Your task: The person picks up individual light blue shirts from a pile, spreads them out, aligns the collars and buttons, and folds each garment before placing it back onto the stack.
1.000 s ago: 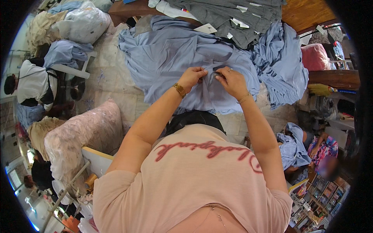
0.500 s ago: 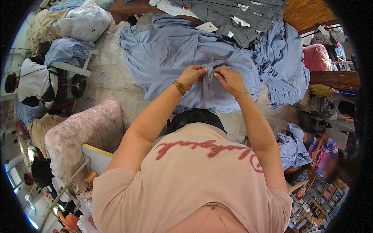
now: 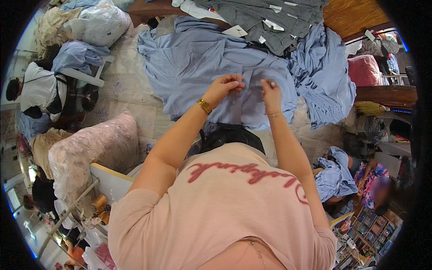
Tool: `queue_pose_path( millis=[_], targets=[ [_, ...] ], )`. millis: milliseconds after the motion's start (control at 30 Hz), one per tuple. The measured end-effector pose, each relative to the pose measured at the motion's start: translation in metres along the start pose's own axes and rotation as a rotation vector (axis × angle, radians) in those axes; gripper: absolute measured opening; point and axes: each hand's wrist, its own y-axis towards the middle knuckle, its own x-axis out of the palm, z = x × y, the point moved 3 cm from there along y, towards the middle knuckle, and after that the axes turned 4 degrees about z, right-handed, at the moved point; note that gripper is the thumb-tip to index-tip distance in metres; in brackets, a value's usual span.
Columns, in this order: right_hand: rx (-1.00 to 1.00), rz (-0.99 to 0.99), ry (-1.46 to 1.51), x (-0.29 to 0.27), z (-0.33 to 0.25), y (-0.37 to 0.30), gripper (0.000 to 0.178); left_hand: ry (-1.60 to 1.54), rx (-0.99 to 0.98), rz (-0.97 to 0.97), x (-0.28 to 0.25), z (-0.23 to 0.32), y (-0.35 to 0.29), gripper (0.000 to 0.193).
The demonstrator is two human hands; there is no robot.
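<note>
A light blue garment [image 3: 202, 76] lies spread in front of me, its seam or front edge running down the middle between my hands. My left hand [image 3: 227, 88], with a gold watch on the wrist, is over that edge, thumb and fingers drawn together; whether a bit of cloth or thread is between them I cannot make out. To the right, my right hand [image 3: 272, 95] is raised over the cloth with its fingers curled closed. A ring shows on it, and anything inside the fingers is hidden.
Gathered blue garments [image 3: 321, 76] hang at the right, and grey garments [image 3: 270, 20] with white tags lie beyond. A large wrapped bundle [image 3: 96, 150] stands at left. Co-workers sit at far left [image 3: 42, 87] and lower right [image 3: 371, 182]. A broom [image 3: 371, 107] lies at right.
Both hands were pinching a raised fold of the blue garment close together. The fold now lies flatter, and my right hand has come away from the cloth and closed up.
</note>
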Motion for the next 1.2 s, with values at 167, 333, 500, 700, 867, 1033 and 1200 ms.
queue_pose_path(
  millis=[167, 333, 500, 700, 867, 1033, 1200],
  targets=[
    [0.148, 0.430, 0.378, -0.111, 0.037, 0.018, 0.010, 0.670, 0.475, 0.240, -0.017, 0.001, -0.027, 0.015],
    [-0.433, 0.387, -0.188, -0.123, 0.054, 0.008, 0.024, 1.372, 0.868, -0.097, 0.003, -0.038, -0.080, 0.015],
    [-0.565, -0.380, -0.349, -0.019, 0.004, -0.062, 0.024, 0.975, 0.313, -0.093, -0.016, -0.070, -0.090, 0.018],
    [-0.845, -0.488, -0.458, 0.008, 0.016, -0.071, 0.020, 0.753, 0.249, 0.384, -0.028, -0.069, -0.082, 0.019],
    [-0.475, -0.441, -0.368, 0.008, 0.021, -0.070, 0.014, 0.698, 0.111, 0.426, -0.018, -0.073, -0.066, 0.033],
    [-0.574, -0.216, -0.411, 0.019, 0.019, -0.084, 0.009, 0.755, -0.130, 0.177, -0.019, -0.073, -0.045, 0.038],
    [-0.452, -0.112, -0.457, 0.021, 0.017, -0.100, 0.013, 0.399, -0.289, 0.139, -0.012, -0.055, -0.050, 0.032]
  ],
)
